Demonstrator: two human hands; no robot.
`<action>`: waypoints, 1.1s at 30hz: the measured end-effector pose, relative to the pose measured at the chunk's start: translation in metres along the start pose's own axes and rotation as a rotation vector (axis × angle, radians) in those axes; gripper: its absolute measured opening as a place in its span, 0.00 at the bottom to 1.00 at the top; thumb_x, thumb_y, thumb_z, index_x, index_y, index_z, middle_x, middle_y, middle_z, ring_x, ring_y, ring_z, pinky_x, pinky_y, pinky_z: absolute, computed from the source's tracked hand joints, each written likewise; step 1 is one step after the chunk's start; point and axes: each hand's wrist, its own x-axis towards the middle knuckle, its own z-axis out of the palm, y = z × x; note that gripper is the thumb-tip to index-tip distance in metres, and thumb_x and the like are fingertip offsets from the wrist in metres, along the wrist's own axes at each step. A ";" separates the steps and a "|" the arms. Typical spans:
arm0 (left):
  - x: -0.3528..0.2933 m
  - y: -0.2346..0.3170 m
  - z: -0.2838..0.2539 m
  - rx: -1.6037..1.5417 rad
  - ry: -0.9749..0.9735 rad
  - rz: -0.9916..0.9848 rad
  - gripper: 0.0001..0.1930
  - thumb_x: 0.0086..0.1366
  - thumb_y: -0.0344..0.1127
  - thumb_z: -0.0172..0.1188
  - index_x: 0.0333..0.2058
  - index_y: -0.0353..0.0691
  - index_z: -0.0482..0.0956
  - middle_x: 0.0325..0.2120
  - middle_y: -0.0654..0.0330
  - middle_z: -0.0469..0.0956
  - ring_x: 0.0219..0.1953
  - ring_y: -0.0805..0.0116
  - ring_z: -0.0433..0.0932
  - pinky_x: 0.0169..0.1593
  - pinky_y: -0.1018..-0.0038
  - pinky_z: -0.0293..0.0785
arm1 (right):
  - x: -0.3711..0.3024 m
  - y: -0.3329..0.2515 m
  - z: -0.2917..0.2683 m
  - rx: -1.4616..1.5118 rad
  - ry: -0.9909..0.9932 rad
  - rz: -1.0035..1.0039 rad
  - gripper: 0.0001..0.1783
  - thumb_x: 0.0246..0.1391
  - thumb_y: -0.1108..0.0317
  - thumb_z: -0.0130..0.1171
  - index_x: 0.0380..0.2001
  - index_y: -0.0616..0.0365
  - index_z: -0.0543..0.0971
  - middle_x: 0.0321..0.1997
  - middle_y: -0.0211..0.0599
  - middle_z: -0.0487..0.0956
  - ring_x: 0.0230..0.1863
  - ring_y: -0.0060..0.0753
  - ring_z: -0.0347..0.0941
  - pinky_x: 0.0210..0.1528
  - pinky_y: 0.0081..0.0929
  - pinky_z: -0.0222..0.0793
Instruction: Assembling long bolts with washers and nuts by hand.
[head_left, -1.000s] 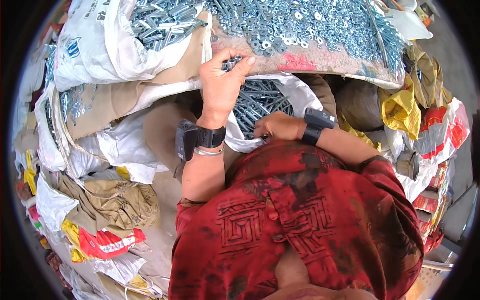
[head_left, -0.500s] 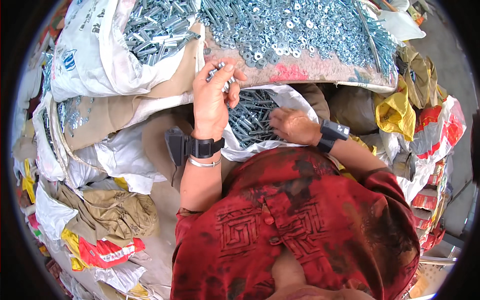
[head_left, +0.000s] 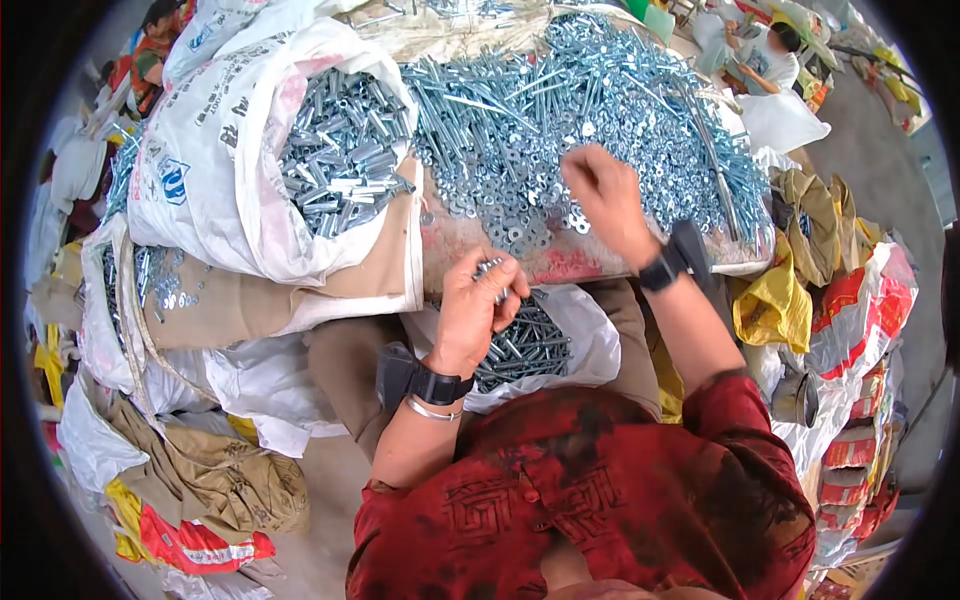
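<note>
My left hand (head_left: 468,312) is closed round several small metal sleeves (head_left: 489,268), just above the lap bag. Over the pile of loose washers (head_left: 515,225) hangs my right hand (head_left: 614,208), its fingers curled together; whatever is between them is hidden. In my lap an open white bag (head_left: 597,338) holds many dark metal bolts (head_left: 535,350). A large white sack (head_left: 225,170) lies at the left with its mouth open, full of metal sleeves (head_left: 345,150). Long thin bolts (head_left: 480,105) are heaped behind the washers.
The worktop's padded front edge (head_left: 560,265) is stained pink. Yellow sacks (head_left: 775,310) and a metal tin (head_left: 795,400) stand at the right. Brown sacking (head_left: 240,480) lies at the lower left. Another person (head_left: 765,60) sits at the far right; others are at the far left.
My right hand has left the bolts in the lap bag and moved up over the washers. My left hand still holds the sleeves, now lower in the picture. The view has tilted upward.
</note>
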 end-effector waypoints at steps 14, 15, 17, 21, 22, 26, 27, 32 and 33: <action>0.000 0.008 -0.007 -0.112 0.011 0.092 0.10 0.67 0.39 0.62 0.35 0.39 0.75 0.27 0.61 0.73 0.20 0.73 0.71 0.18 0.80 0.61 | 0.062 0.041 0.026 -0.541 -0.076 -0.073 0.09 0.54 0.64 0.58 0.30 0.59 0.76 0.36 0.45 0.77 0.34 0.53 0.77 0.35 0.47 0.72; 0.000 0.008 -0.004 -0.122 0.032 0.086 0.11 0.67 0.39 0.62 0.35 0.38 0.75 0.27 0.62 0.72 0.19 0.74 0.70 0.18 0.79 0.61 | 0.054 0.043 0.011 -0.481 0.039 -0.123 0.07 0.54 0.66 0.60 0.32 0.58 0.77 0.34 0.42 0.78 0.33 0.47 0.78 0.34 0.42 0.72; -0.001 0.007 -0.004 -0.137 0.069 0.073 0.11 0.67 0.39 0.62 0.36 0.37 0.75 0.27 0.62 0.72 0.19 0.74 0.69 0.19 0.79 0.60 | 0.037 0.044 -0.010 -0.165 0.188 -0.063 0.06 0.54 0.73 0.63 0.36 0.58 0.79 0.29 0.33 0.80 0.28 0.26 0.79 0.28 0.25 0.71; -0.001 0.005 -0.004 -0.179 0.077 0.070 0.13 0.68 0.41 0.60 0.37 0.35 0.75 0.27 0.64 0.71 0.20 0.75 0.68 0.21 0.77 0.62 | -0.008 -0.016 -0.050 0.372 0.340 0.101 0.03 0.58 0.74 0.61 0.34 0.60 0.77 0.26 0.29 0.80 0.26 0.17 0.77 0.24 0.15 0.71; -0.001 0.005 -0.003 -0.236 0.070 0.073 0.14 0.68 0.42 0.59 0.37 0.35 0.75 0.27 0.64 0.71 0.21 0.75 0.68 0.22 0.76 0.62 | -0.023 -0.019 -0.058 0.288 0.328 0.092 0.04 0.58 0.74 0.62 0.34 0.61 0.77 0.26 0.29 0.80 0.25 0.17 0.77 0.24 0.15 0.71; 0.004 0.000 -0.006 -0.428 -0.149 0.032 0.15 0.68 0.46 0.59 0.38 0.37 0.75 0.28 0.63 0.71 0.23 0.72 0.71 0.23 0.73 0.67 | -0.071 0.006 -0.050 0.040 -0.010 0.147 0.06 0.56 0.73 0.63 0.35 0.60 0.77 0.25 0.36 0.80 0.27 0.25 0.79 0.28 0.24 0.71; 0.006 -0.002 -0.008 -0.455 -0.174 0.024 0.16 0.68 0.47 0.58 0.37 0.38 0.75 0.28 0.63 0.71 0.25 0.71 0.72 0.24 0.73 0.67 | -0.073 0.005 -0.042 -0.115 -0.054 0.054 0.07 0.55 0.70 0.63 0.35 0.60 0.77 0.27 0.42 0.80 0.27 0.39 0.78 0.30 0.32 0.71; 0.000 -0.007 -0.009 -0.507 -0.104 -0.005 0.15 0.69 0.47 0.58 0.37 0.38 0.76 0.26 0.63 0.71 0.24 0.71 0.71 0.23 0.76 0.66 | -0.089 -0.034 -0.041 -0.253 -0.156 -0.170 0.06 0.58 0.68 0.60 0.36 0.58 0.77 0.28 0.44 0.78 0.28 0.49 0.76 0.30 0.36 0.69; 0.000 -0.008 -0.013 -0.522 -0.121 0.004 0.15 0.69 0.47 0.58 0.37 0.38 0.76 0.26 0.64 0.71 0.24 0.72 0.71 0.22 0.77 0.65 | -0.094 -0.046 -0.044 -0.160 -0.239 -0.121 0.06 0.58 0.68 0.60 0.36 0.58 0.77 0.28 0.44 0.77 0.27 0.48 0.75 0.29 0.36 0.69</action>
